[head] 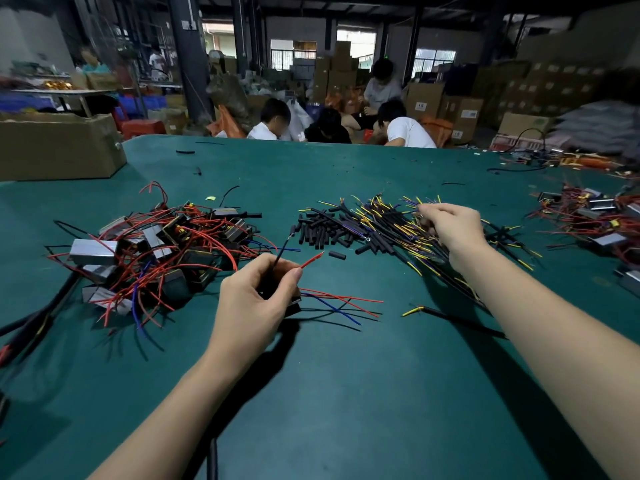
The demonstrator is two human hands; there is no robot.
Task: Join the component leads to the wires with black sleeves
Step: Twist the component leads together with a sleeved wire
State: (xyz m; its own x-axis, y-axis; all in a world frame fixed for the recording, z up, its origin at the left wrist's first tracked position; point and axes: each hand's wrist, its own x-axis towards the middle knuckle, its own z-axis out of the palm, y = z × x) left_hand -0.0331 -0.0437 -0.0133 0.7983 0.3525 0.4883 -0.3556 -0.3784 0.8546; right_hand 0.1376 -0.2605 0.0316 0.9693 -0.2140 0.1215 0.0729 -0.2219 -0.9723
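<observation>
My left hand [256,299] has its grip clamped on a component, pinching its red lead [311,260] upright. My right hand [450,230], right of the sleeve pile [325,230], curls into the wire bundle [391,220]; I should draw one wire out cleanly.

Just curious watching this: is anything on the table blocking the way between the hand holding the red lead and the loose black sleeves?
Nothing visible does. Bare green mat lies between the left hand, which pinches the red lead, and the black sleeves.
</observation>
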